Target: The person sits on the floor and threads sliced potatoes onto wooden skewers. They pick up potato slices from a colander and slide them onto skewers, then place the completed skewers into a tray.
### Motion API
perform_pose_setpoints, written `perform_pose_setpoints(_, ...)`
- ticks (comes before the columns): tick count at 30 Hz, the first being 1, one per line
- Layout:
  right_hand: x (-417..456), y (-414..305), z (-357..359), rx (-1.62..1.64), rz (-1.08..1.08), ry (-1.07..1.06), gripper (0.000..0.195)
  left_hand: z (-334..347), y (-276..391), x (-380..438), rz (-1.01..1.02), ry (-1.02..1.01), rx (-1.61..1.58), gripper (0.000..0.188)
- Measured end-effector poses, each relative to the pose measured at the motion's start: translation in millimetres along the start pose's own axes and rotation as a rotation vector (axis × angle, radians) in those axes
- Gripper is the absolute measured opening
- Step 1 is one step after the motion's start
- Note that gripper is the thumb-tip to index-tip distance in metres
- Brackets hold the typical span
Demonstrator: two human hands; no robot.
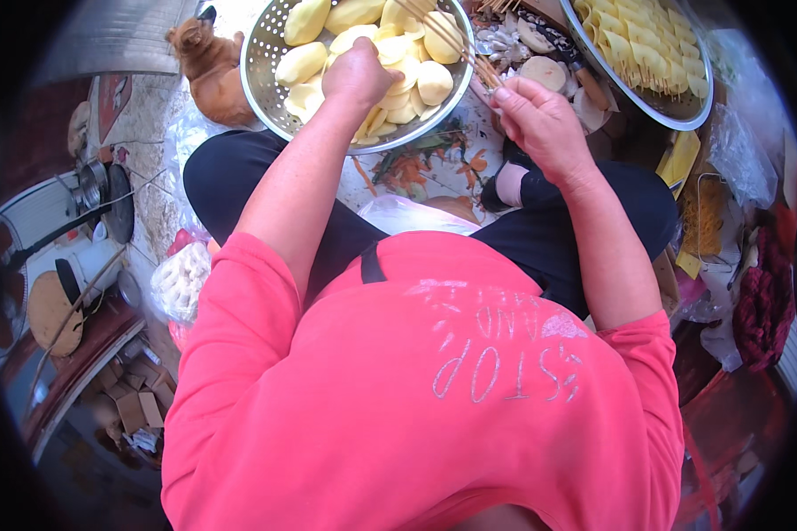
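My left hand [357, 76] is down among peeled potatoes [305, 63] and pale potato slices [398, 103] in a perforated metal colander [256, 73]. Its fingertips are hidden, so whether they grip a slice is unclear. Several thin wooden skewers [461, 50] are pinched in my right hand [541, 126], just right of the colander's rim. They slant up and left over the potatoes. Beyond my right hand, a second metal colander [694, 119] holds rows of skewered potato slices [631, 46].
A brown dog [214, 73] lies left of the colander. Orange and green peelings [425, 159] litter the floor between my legs. A wooden-handled tool [590, 86] lies near the second colander. Pans [116, 199] stand at the left; a clear plastic bag [740, 156] is at the right.
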State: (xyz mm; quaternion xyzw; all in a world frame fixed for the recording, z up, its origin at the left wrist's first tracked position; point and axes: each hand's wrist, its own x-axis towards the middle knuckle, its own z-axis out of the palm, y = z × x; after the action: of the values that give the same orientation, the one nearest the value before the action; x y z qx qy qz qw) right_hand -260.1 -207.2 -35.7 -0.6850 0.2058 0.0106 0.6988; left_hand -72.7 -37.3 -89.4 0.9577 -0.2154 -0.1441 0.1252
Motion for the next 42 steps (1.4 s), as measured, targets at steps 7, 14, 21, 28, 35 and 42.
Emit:
perform_pose_setpoints(7, -1, 17, 6, -0.084, 0.041, 0.022, 0.024, -1, -13, -13, -0.043, 0.014, -0.007, 0.049)
perform_pose_setpoints(14, -10, 17, 26, -0.037, 0.26, -0.035, 0.02, -18, -26, -24, -0.155, -0.091, -0.272, 0.03)
perform_pose_setpoints(21, -18, 20, 54, 0.007, 0.322, -0.082, 0.018, -19, -39, -35, -0.342, -0.017, -1.54, 0.024)
perform_pose_setpoints(28, -17, 35, 62, -0.004, 0.308, -0.061, 0.017, -17, -41, -40, -0.262, 0.006, -1.648, 0.039)
perform_pose_setpoints(35, -19, 32, 61, -0.037, 0.29, -0.047, 0.015, -19, -40, -43, -0.233, 0.081, -1.65, 0.036)
perform_pose_setpoints(42, -18, 33, 58, -0.064, 0.282, -0.048, 0.014, -17, -38, -43, -0.17, 0.113, -1.715, 0.033)
